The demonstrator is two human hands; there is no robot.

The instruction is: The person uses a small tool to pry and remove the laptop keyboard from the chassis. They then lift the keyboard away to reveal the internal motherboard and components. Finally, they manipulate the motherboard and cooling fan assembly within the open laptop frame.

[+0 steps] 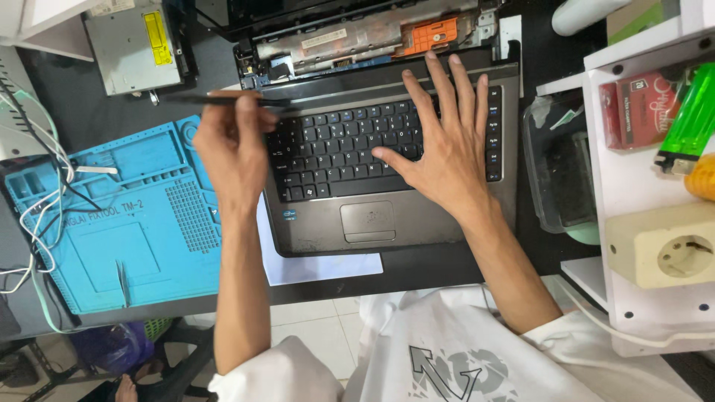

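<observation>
A dark grey laptop base (387,223) with a black keyboard (335,152) lies on the black desk, its rear edge opened up to show metal and an orange part (432,33). My left hand (232,145) grips a thin black tool (223,99), held level, with its tip at the keyboard's top left corner. My right hand (439,141) lies flat on the right half of the keyboard, fingers spread, holding nothing.
A blue silicone repair mat (126,223) lies at the left with white cables (37,216) over it. A silver optical drive (138,48) sits at the back left. A white shelf (640,186) at the right carries a green lighter (689,123), a red pack and a beige socket (663,246).
</observation>
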